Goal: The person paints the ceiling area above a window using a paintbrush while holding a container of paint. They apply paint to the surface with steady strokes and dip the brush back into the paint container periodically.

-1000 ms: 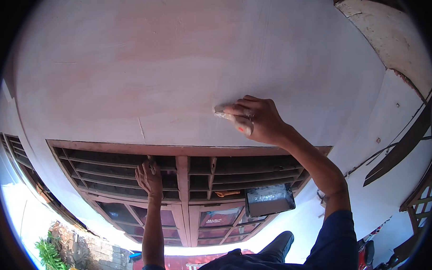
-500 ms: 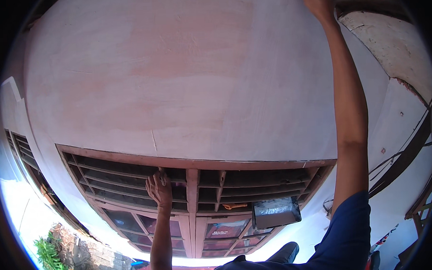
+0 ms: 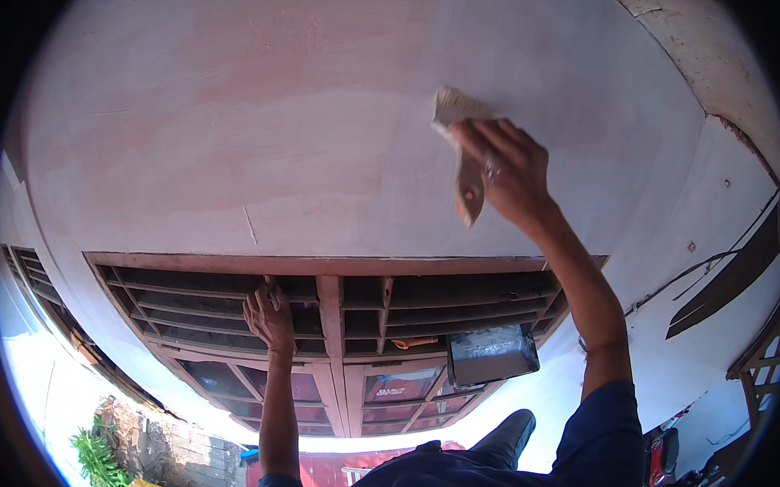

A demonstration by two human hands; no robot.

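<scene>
My right hand [image 3: 514,166] is closed round a wide flat paintbrush [image 3: 469,189]. Its pale bristles point up and left against the wall [image 3: 335,159], while the handle hangs below my fingers. The wall carries patchy pink and whitish paint. Lower left, my left hand [image 3: 271,318] grips a short upright bar of the wooden vent [image 3: 328,314] above the window, with the fingers curled at the slats. A black paint tray [image 3: 494,357] with greyish-white paint sits at the vent's right half, below my right forearm.
An orange tool handle [image 3: 416,342] lies among the slats beside the tray. Dark roof edging [image 3: 722,292] and cables hang at the right. Far below are a red floor [image 3: 321,473], a green plant [image 3: 101,460] and part of a red motorbike [image 3: 664,457].
My right hand has come down and left from the top right, bringing the paintbrush into full view on the wall. My left hand keeps its grip on the vent; the view has shifted slightly.
</scene>
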